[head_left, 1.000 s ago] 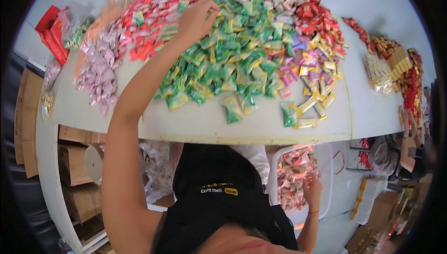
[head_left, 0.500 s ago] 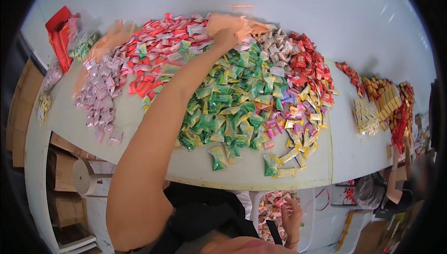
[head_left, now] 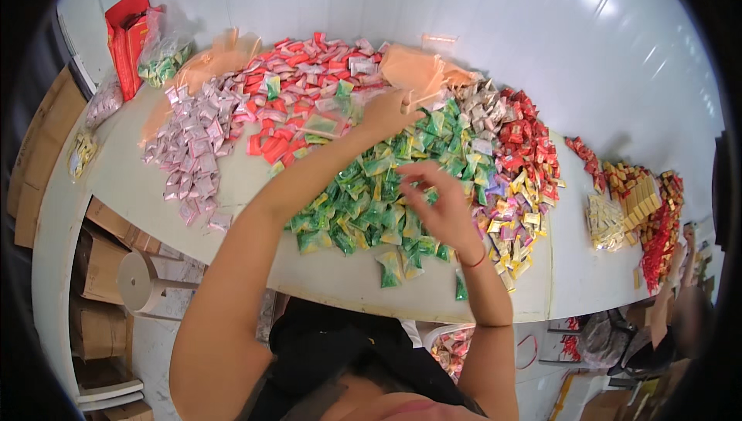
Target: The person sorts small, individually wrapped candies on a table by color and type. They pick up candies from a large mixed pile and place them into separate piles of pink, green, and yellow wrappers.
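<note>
My left hand (head_left: 389,112) reaches over the candy heap, its fingers pinched at the near edge of a thin orange mesh bag (head_left: 410,68); the fingertips are partly hidden. My right hand (head_left: 442,203) hovers above the green-and-yellow candy packets (head_left: 363,208), fingers apart and curved, holding nothing. Red-and-pink packets (head_left: 297,58) lie behind my left forearm, with pale lilac packets (head_left: 193,139) left of them. To the right of my hands are brown-and-white packets (head_left: 481,106), red packets (head_left: 522,131) and yellow-wrapped bars (head_left: 532,220).
More orange mesh (head_left: 212,62) lies at the back left, near a red bag (head_left: 127,39). Gold boxes (head_left: 641,198) and a clear pack (head_left: 605,222) stand at the right, by another person's arm (head_left: 666,305). Below are a stool (head_left: 139,282), cartons (head_left: 100,266) and a candy-filled tub (head_left: 452,348).
My right hand has risen from the tub below the table to above the green packets. My left hand has drawn back toward me from the orange mesh. The whole view has shifted slightly.
</note>
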`<move>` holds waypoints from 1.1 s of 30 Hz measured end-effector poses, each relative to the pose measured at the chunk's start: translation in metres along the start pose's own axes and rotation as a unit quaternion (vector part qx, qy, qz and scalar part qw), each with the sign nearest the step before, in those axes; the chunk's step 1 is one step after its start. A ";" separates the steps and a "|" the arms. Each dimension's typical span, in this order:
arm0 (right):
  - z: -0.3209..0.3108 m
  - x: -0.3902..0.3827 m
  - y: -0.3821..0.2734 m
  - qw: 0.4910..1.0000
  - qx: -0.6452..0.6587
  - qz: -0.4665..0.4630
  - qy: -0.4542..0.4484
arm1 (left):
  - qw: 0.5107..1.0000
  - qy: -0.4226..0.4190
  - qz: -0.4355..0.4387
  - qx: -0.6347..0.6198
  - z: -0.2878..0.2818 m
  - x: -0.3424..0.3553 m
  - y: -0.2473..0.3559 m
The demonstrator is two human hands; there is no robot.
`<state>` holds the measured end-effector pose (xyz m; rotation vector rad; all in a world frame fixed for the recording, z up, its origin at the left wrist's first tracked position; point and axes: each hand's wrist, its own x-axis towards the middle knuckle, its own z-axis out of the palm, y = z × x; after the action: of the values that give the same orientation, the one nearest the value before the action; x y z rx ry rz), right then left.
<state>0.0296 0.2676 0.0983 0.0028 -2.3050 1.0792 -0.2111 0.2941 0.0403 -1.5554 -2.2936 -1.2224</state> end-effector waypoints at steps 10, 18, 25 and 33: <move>0.009 -0.027 0.006 0.994 0.045 0.098 -0.033 | 0.988 -0.015 -0.145 0.055 0.027 0.012 -0.071; 0.041 0.045 0.030 0.968 0.136 0.182 0.109 | 0.972 -0.004 -0.060 -0.228 -0.064 -0.076 -0.008; 0.085 0.054 0.048 0.962 0.217 0.150 0.064 | 0.957 0.044 -0.049 -0.281 -0.098 -0.148 0.005; 0.136 0.095 0.052 0.989 0.076 0.084 -0.096 | 0.944 0.284 -0.122 -0.113 -0.162 -0.163 -0.048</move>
<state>-0.1302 0.2293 0.0423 -0.0296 -2.4210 1.3923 -0.2272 0.0596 0.0407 -0.8120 -2.0418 -1.7651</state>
